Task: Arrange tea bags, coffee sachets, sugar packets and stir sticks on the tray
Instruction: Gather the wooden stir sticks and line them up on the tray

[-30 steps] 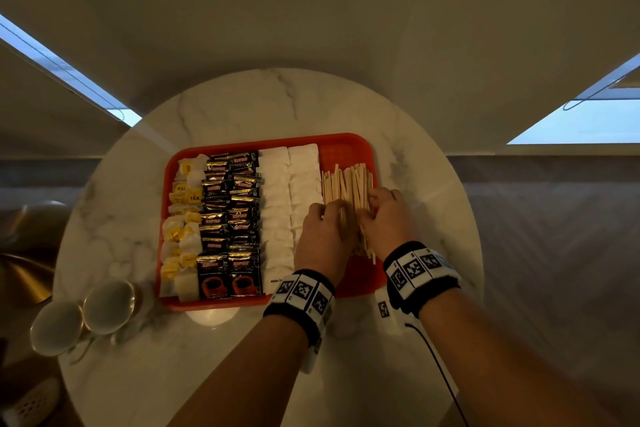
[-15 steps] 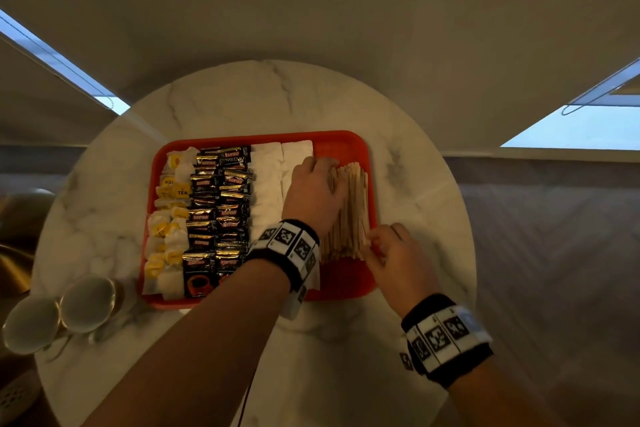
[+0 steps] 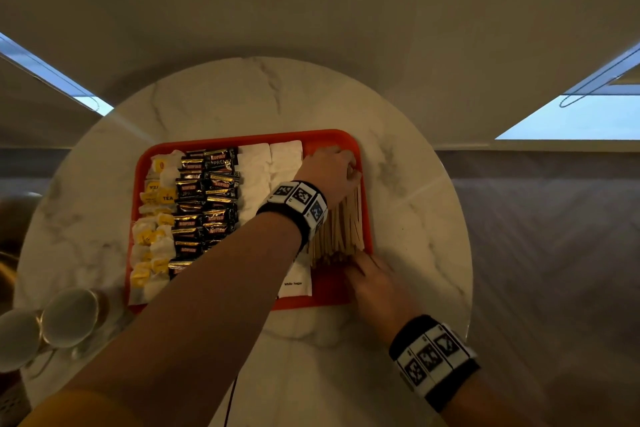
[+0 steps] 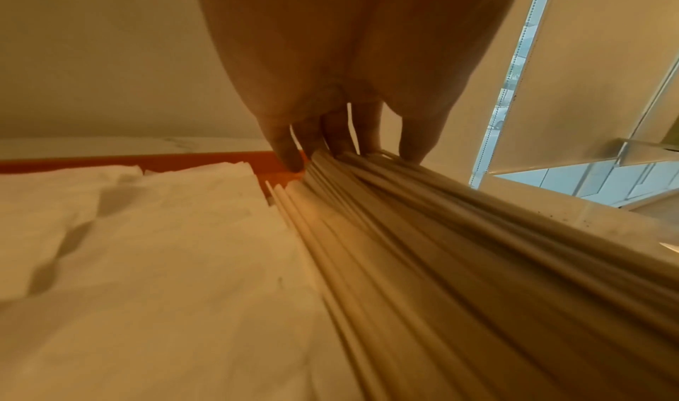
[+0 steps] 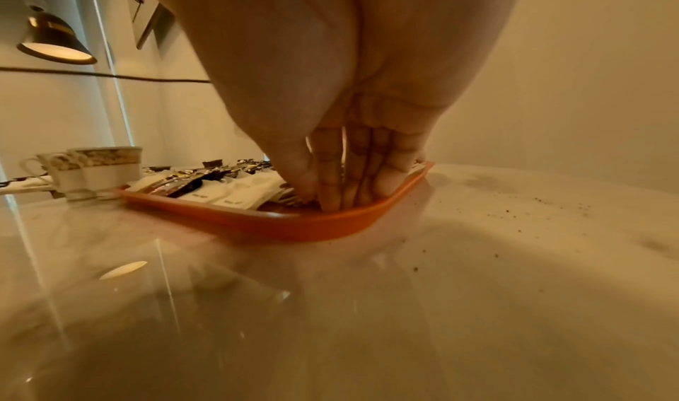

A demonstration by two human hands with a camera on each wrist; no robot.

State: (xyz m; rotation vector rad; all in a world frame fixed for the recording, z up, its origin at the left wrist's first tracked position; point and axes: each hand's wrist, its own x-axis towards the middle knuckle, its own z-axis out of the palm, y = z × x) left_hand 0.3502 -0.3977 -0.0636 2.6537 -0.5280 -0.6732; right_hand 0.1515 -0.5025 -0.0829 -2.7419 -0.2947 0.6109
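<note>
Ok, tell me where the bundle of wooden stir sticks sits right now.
In the head view, the wooden stir sticks lie at the right end of the red plastic tray, beside the white sugar packets, between left hand and right hand.

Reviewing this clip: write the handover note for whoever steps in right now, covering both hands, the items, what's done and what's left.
Left hand: straight fingers against the far ends of the pale wooden stir sticks.
Right hand: straight fingers against their near ends, inside the red plastic tray.
Rows on the tray, left to right: yellow-tagged tea bags, black coffee sachets, white sugar packets, then the sticks at the right edge.
Done: all four kinds are on the tray.
Left: finish squaring the sticks, then let go.
</note>
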